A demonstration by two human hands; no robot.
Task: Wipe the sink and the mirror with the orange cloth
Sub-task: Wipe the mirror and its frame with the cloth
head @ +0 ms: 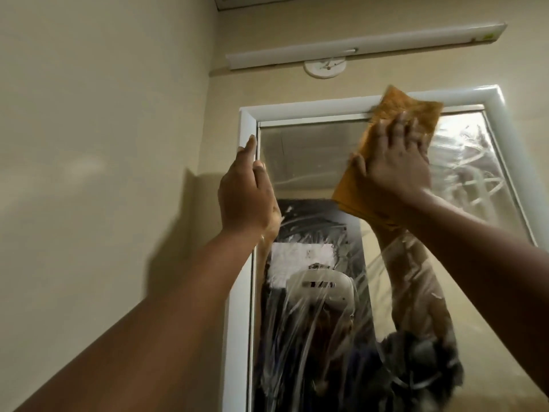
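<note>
Beige wall (104, 129), smeared mirror (320, 162) | right hand (398, 162) flat, fingers spread on orange cloth (395, 120) | left hand (246, 191) fingers straight, seemingly touching white frame (248, 123)

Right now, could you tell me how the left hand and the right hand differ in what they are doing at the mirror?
The right hand presses the orange cloth flat against the mirror near its top edge; the left hand holds nothing. The right hand lies palm-down with fingers spread on the cloth; the left hand is turned edge-on, fingers together, resting along the left side of the frame. Both are raised, with bare forearms.
</note>
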